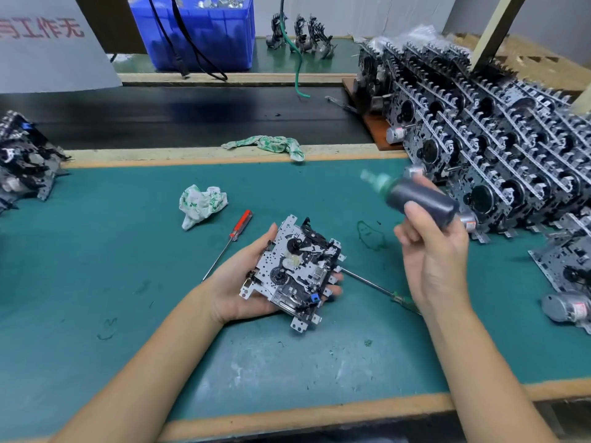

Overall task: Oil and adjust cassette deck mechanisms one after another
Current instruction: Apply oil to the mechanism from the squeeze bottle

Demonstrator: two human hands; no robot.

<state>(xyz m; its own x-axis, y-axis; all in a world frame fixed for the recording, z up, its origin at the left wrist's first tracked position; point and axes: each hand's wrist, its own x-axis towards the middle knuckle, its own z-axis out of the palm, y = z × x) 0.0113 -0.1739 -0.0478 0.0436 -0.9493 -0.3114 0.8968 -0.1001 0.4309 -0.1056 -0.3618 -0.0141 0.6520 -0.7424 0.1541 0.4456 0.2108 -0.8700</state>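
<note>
Cassette mechanism point(295, 272) lies face-up in the left hand point(238, 287), fingers curled under its edges, held just above the green table point(96, 266). Right hand point(436, 251) grips the dark oil bottle point(422, 199), raised up and to the right of the mechanism. Bottle's long axis is tilted; its blurred nozzle point(372, 178) points up-left, away from the mechanism. Judgement: the nozzle must swing down-left to reach it.

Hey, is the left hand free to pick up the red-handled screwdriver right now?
Probably not yet: the left hand is full, cradling a cassette mechanism. The red-handled screwdriver lies uncovered on the mat just beside it.
</note>
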